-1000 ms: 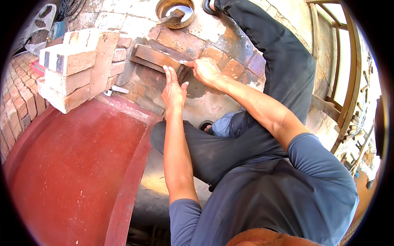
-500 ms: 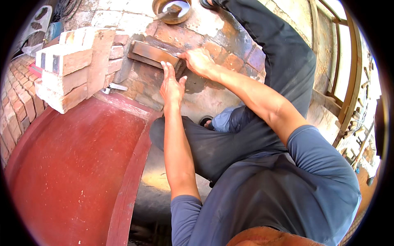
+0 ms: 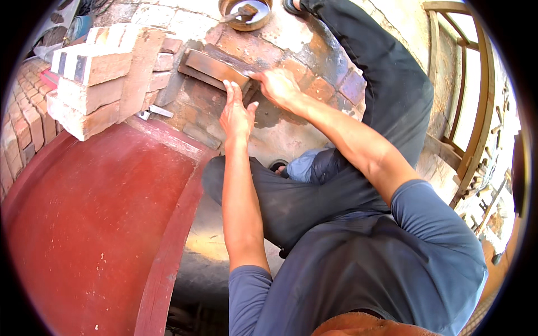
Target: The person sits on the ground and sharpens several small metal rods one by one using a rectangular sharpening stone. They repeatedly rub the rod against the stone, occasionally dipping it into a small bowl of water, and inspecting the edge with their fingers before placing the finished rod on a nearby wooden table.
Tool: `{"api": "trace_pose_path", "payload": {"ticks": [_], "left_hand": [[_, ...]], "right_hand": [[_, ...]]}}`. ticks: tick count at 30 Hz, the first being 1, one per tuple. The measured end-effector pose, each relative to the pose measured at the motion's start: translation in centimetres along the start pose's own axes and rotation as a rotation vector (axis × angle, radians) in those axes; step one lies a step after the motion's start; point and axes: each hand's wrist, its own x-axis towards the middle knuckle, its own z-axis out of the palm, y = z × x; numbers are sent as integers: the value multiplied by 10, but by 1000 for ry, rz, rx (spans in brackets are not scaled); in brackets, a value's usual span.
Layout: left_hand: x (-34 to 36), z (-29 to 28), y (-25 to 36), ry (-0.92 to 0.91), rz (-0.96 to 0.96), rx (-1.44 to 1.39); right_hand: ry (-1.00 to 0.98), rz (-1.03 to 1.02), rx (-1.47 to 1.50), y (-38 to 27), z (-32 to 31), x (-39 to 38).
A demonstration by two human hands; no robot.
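Note:
A wet brown brick (image 3: 217, 66) lies across a darker, flat block (image 3: 202, 80) on the paved ground ahead of me. My left hand (image 3: 238, 115) has its fingers stretched out and its thumb apart; the fingertips touch the brick's near side. At the right end, my right hand (image 3: 277, 88) is closed with its fingers curled around the brick's corner. The grip itself is partly hidden by the hand. Just past the brick stands a round metal bowl (image 3: 264, 24) of cloudy liquid, a brush-like tool (image 3: 242, 12) resting across it.
Stacked pale bricks (image 3: 101, 87) rise to the left, near a small white-and-grey object (image 3: 161, 112). A red board or tabletop (image 3: 106, 224) fills the lower left. More bricks (image 3: 31, 120) lie farther left; a wooden frame (image 3: 476, 101) stands on the right.
The view has shifted slightly, so the bricks, bowl and hands sit a little differently in the picture. Both hands keep nearly the same places on the brick.

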Motion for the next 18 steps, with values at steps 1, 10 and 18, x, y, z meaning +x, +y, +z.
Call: {"api": "trace_pose_path", "payload": {"ticks": [1, 10, 18], "left_hand": [[4, -3, 1, 16, 6, 11], [3, -3, 2, 15, -11, 8], [0, 2, 0, 25, -1, -5]], "right_hand": [[-6, 43, 47, -5, 0, 12], [26, 7, 29, -8, 0, 16], [-90, 50, -9, -11, -11, 7]]}}
